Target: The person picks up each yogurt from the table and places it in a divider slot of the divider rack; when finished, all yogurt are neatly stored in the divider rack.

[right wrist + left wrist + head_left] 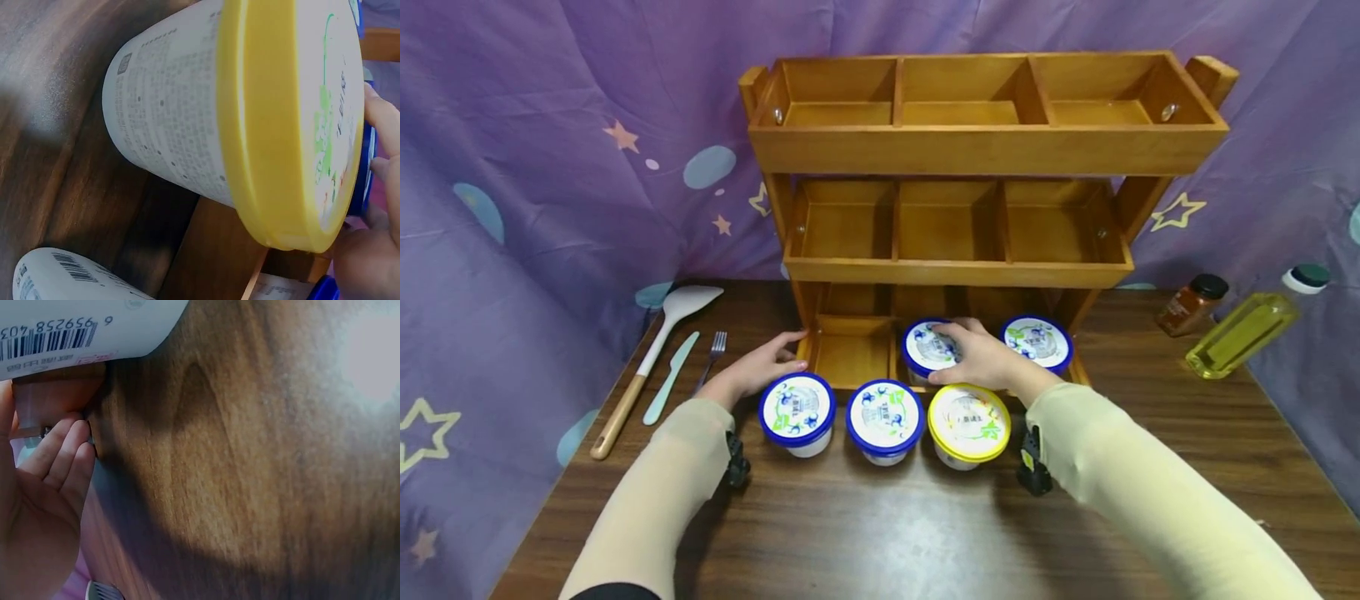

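Note:
My right hand (981, 357) grips a blue-lidded tub (925, 343) in the middle compartment of the rack's bottom tier, with fingers and thumb around its lid. Another blue-lidded tub (1037, 343) sits in the right compartment. My left hand (762, 367) touches the left end of the wooden rack (958, 273) at its bottom tier; in the left wrist view several fingers (62, 453) lie fairly straight. On the table before the rack stand two blue-lidded tubs, one left (797, 408) and one central (885, 417), and a yellow-lidded tub (970, 423), which partly hides the gripped tub in the right wrist view.
Left of the rack lie a white spatula (655, 350) with a wooden handle, a pale green knife (672, 379) and a fork (715, 354). To the right are a red-brown jar (1191, 307) and an oil bottle (1243, 332). A purple curtain (550, 167) hangs behind.

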